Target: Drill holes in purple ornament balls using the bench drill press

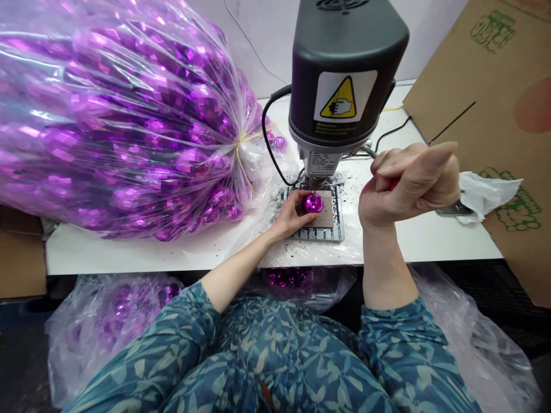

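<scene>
Purple ball (pixel 313 202), under drill press (pixel 344 63): our left fingers (pixel 307 219) pinch it, presumably for steadiness; beside the press, our right fingers (pixel 402 163) grip a red handle (pixel 394 183).

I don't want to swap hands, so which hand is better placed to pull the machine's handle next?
Probably the right hand: it is closed around the handle beside the machine. The left hand looks less free, as it holds the ball over the plate.
</scene>
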### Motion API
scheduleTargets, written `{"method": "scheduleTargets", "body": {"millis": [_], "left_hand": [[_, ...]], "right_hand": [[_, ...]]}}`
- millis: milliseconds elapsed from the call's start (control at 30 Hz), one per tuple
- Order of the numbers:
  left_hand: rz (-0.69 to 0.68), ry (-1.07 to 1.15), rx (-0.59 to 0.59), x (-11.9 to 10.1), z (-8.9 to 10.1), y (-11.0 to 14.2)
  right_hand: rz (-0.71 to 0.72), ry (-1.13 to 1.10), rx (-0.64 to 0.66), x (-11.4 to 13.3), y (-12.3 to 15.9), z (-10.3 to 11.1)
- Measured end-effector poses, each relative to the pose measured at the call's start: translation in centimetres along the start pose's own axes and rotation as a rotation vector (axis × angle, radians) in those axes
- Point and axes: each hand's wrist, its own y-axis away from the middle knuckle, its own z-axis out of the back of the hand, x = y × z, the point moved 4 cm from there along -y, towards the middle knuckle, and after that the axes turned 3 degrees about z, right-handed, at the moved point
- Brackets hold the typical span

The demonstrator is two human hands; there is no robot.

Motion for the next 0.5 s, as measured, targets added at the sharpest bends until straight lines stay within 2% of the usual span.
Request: {"method": "scheduleTargets", "body": {"millis": [333,500], "left_hand": [[0.006,-0.001,0.008,-0.3,0.0,0.0],[0.013,0.015,0.009,-0.4,0.0,0.2]], "right_hand": [[0.171,-0.011,0.041,-0.9,1.1,1.3],[0.142,0.096,-0.022,-2.0,2.3,2.5]]}}
